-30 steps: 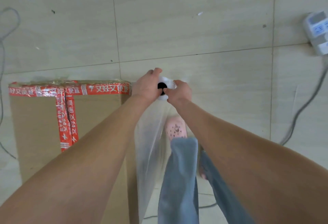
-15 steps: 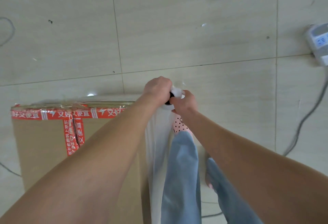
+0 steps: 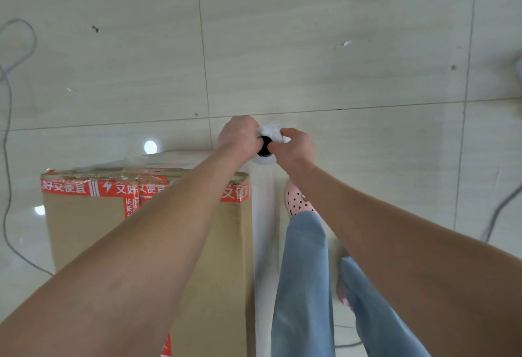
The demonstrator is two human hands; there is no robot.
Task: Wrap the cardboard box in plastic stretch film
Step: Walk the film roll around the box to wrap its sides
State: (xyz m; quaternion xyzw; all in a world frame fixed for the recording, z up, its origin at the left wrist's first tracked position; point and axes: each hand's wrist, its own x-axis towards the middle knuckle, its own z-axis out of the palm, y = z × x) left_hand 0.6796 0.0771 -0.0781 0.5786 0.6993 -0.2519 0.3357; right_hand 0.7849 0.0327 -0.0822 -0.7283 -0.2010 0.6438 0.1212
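Fingers point(image 3: 284, 132) of both hands clenched on top end of white stretch-film roll with black core point(image 3: 267, 146): left hand point(image 3: 240, 137) boxward, right hand point(image 3: 296, 149) opposite. Roll upright just off far-right corner of brown cardboard box with red printed tape point(image 3: 84, 223); translucent film sheet point(image 3: 264, 215) hangs beside box's right face.

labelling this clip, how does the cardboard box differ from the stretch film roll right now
The cardboard box is brown and opaque with red printed tape; the stretch film roll is whitish with a dark core hole. The box is broad; the roll is narrow. Neither grip is on the box; the left grip and right grip both hold the roll's top end. Both stand side by side, tops toward the camera.
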